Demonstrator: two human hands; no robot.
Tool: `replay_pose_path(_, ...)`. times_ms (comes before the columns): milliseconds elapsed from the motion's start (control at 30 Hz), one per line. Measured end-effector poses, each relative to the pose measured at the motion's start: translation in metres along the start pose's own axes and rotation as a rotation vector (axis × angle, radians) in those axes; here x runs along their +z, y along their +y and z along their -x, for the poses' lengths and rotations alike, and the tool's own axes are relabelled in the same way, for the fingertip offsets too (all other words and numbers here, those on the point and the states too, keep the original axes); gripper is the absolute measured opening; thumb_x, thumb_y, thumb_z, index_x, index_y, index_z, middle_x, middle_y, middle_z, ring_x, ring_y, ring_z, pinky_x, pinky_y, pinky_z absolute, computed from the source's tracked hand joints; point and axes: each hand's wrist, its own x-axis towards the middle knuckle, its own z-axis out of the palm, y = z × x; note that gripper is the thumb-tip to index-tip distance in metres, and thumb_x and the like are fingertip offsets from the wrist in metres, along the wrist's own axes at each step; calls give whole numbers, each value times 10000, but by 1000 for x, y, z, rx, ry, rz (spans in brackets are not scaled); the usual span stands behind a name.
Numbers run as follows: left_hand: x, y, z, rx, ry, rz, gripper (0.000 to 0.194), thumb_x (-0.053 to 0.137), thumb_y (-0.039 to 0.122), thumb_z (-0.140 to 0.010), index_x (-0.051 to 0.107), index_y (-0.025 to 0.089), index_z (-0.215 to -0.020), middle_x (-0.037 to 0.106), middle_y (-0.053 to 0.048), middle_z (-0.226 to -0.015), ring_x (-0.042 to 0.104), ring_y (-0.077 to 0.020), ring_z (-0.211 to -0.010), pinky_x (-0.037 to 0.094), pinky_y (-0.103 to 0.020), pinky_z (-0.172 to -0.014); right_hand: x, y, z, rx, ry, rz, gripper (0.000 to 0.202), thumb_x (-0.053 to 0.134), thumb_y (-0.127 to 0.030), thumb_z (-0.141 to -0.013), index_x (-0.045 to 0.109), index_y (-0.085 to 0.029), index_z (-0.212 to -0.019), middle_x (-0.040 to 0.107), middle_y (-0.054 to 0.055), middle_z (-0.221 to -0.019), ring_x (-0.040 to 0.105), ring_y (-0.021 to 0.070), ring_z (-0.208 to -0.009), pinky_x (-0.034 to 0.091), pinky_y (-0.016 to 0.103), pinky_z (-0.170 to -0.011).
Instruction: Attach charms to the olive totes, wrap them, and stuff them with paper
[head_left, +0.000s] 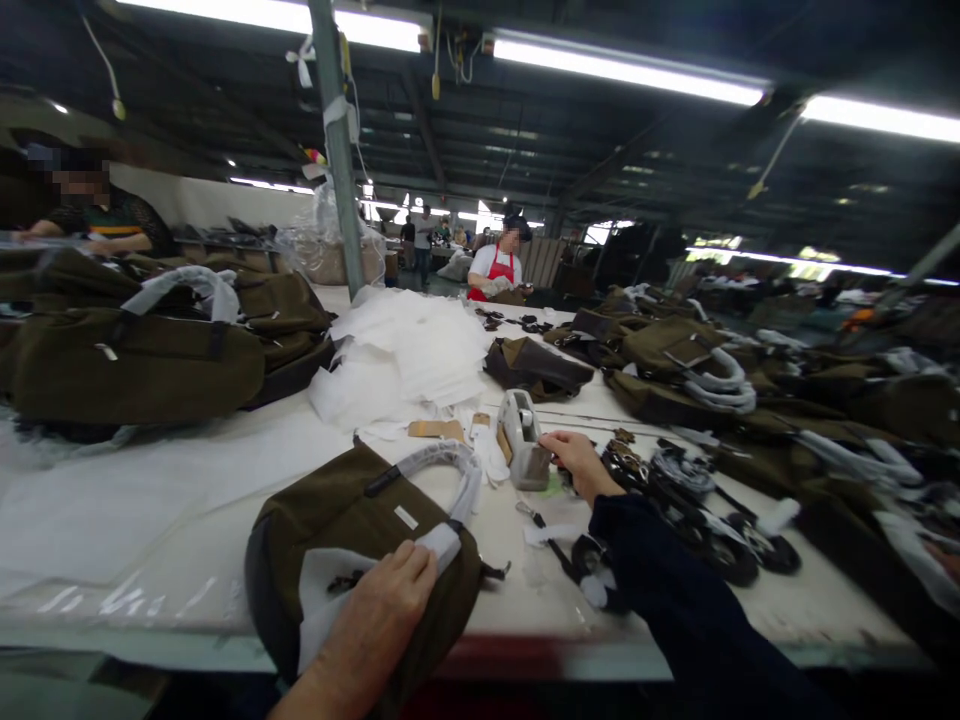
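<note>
An olive-brown handbag [352, 510] lies at the table's near edge, its handle [450, 462] wrapped in clear plastic. My left hand [397, 590] rests on the bag, fingers closed on a white wrapping sheet [444, 541] by the handle's base. More of that sheet shows under the wrist, beside a dark strap end. My right hand [574, 455] reaches to a grey tape dispenser [523, 440]. Its thumb and finger pinch at the dispenser's front edge, where the tape comes out; the tape itself is barely visible.
White sheets [420, 340] are heaped behind the dispenser. Black straps [697, 510] with metal hooks lie right of my right arm. Finished-looking bags pile up at left [142, 360] and right [667, 350]. A metal post [337, 150] rises behind. A person in a red apron [499, 268] stands across the table.
</note>
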Motion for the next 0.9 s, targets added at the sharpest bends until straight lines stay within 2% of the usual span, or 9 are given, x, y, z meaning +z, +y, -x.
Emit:
replay_pose_path(133,-4,0,0,-3,-28,-7,510,366,-75,-844,635,140,-1221,658,-96,-1193,585,-242,-1167,472,-373,-1039,4,-4,8,-35,59,-69,368,722,-477,-563,656,-123,-639,599,19,-600,495,138,-609,362,269,-580)
replay_pose_path(267,-2,-2,-1,-11,-67,4,521,350,-65,-856,622,149,-1245,644,-89,-1229,561,-236,-1204,444,-373,-1070,-1,-3,27,-51,92,-159,377,755,-488,-581,644,-141,-679,597,-5,-646,490,115,-625,384,244,-593)
replay_pose_path(367,4,-4,-1,-12,-45,27,534,336,-63,-857,614,156,-1256,641,-84,-1235,558,-231,-1207,439,-376,-1076,-4,8,46,19,84,-241,409,749,-524,-602,630,-151,-721,620,1,-691,516,106,-601,425,235,-567)
replay_pose_path(467,6,-5,0,-20,-28,39,546,333,-68,-849,602,149,-1273,638,-93,-1237,552,-240,-1216,447,-381,-1067,1,24,59,109,86,-312,427,773,-529,-568,603,-154,-682,594,-14,-629,488,88,-519,436,226,-498)
replay_pose_path(567,3,-4,1,-10,-29,48,534,330,-66,-851,614,142,-1252,635,-99,-1236,550,-247,-1211,450,-388,-1059,12,34,59,173,94,-356,393,813,-460,-548,583,-150,-616,558,-32,-560,464,70,-474,435,204,-460)
replay_pose_path(667,3,-4,1,5,-30,48,495,339,-51,-869,624,133,-1229,640,-100,-1200,564,-248,-1176,446,-398,-1058,18,36,52,232,90,-384,327,814,-363,-609,572,-145,-591,540,-39,-522,457,55,-442,434,180,-439)
replay_pose_path(800,6,-5,2,16,-10,36,430,366,-13,-901,608,119,-1232,634,-109,-1173,568,-257,-1133,474,-409,-1017,22,27,55,309,5,-430,276,787,-257,-693,557,-143,-592,508,-50,-492,452,41,-419,442,155,-435)
replay_pose_path(900,8,-6,3,25,12,50,390,377,2,-914,616,122,-1198,633,-100,-1142,566,-249,-1102,482,-402,-998,30,11,75,343,-134,-482,282,811,-249,-677,559,-140,-613,526,-46,-522,455,31,-428,434,142,-430)
